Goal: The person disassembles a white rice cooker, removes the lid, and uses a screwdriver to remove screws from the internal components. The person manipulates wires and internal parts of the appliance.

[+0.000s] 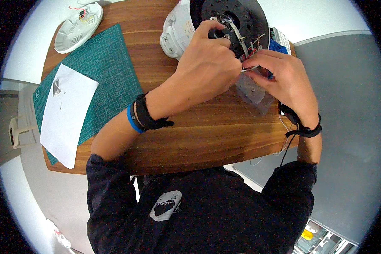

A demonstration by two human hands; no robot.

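At the table's far side, a white rounded appliance housing [176, 31] lies with its black, hole-dotted round face [253, 19] toward me. Wires and a pale strip [238, 36] come out around the round opening in that face. My left hand [209, 63] reaches over the face's lower left, fingers bent and closed near the opening; what they hold is hidden. My right hand [281, 72] pinches with thumb and forefinger at the face's lower right edge, beside thin red and white wires [252, 53]. What sits in the pinch is too small to name.
A clear plastic bag [256, 93] lies under my right hand. On the left are a green cutting mat [114, 80], a white paper sheet [67, 116] with small parts on it, and a white oval cover [78, 29] with wires. The wooden table [182, 144] ends close to my body.
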